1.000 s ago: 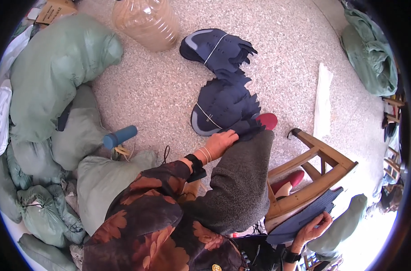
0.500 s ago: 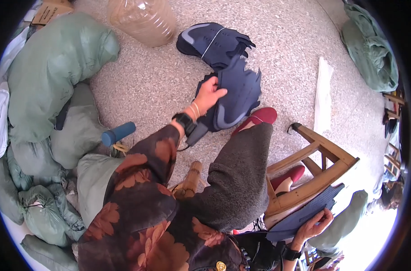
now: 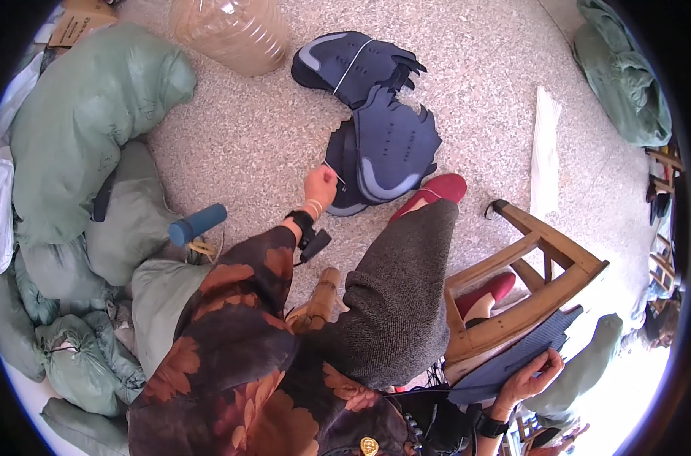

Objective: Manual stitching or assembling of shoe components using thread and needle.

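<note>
Dark blue cut fabric pieces [image 3: 397,144] with notched edges and pale grey curved patches lie stacked on the floor. A stack [image 3: 349,64] of similar pieces, bound with a white band, lies just beyond. At the near left edge of the closer stack, my left hand [image 3: 320,187] is closed, pinching a thin white band [image 3: 335,173] against the pieces under the top one. My right hand [image 3: 529,378] rests with fingers loosely apart beside a ribbed dark blue piece [image 3: 505,365] on the low wooden stool [image 3: 528,308], touching its edge.
Green stuffed sacks [image 3: 87,129] crowd the left side. A blue cylinder [image 3: 198,224] stands out near them. A large clear plastic container [image 3: 231,34] is at the far side, and a white strip [image 3: 545,152] lies on the floor to the right. Another green sack [image 3: 619,72] sits at far right.
My left hand has let go of the upper fabric piece and drawn back toward me to the band. That piece now lies flat on the stack. The right hand is nearly still.
</note>
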### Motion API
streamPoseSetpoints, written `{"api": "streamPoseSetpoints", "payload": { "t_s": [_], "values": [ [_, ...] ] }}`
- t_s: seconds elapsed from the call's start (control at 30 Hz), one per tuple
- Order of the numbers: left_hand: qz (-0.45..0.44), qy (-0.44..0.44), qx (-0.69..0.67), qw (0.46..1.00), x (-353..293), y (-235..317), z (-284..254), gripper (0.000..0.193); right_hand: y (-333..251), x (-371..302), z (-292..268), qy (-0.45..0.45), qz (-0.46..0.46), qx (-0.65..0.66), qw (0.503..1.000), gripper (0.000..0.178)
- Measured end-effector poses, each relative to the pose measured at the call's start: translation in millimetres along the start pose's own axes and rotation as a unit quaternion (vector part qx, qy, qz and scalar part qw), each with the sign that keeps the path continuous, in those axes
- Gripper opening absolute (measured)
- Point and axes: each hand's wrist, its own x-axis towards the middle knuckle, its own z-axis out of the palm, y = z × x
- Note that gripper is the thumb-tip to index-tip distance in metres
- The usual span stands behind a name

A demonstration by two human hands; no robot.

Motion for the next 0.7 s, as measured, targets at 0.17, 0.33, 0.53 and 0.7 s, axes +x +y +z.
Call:
{"api": "streamPoseSetpoints", "payload": {
  "t_s": [0.17, 0.33, 0.53, 0.7],
  "values": [
    [-0.03, -0.009, 0.001, 1.0, -36, -5, 19, 0.017, -1, -1, 2, -0.004, 0.006, 0.007, 1.0, 0.012],
    [-0.054, 0.042, -0.001, 0.998, -43, 13, 37, 0.017, 1, 0, -2, 0.009, 0.003, -0.009, 1.0, 0.011],
    [-0.072, 0.078, -0.001, 0.994, -44, 13, 39, 0.013, -2, 1, 2, 0.009, -0.007, -0.002, 1.0, 0.011],
    [0.041, 0.07, 0.09, 0.993, -42, 20, 38, 0.009, -4, 3, 1, 0.013, 0.008, 0.014, 1.0, 0.011]
  ]
}}
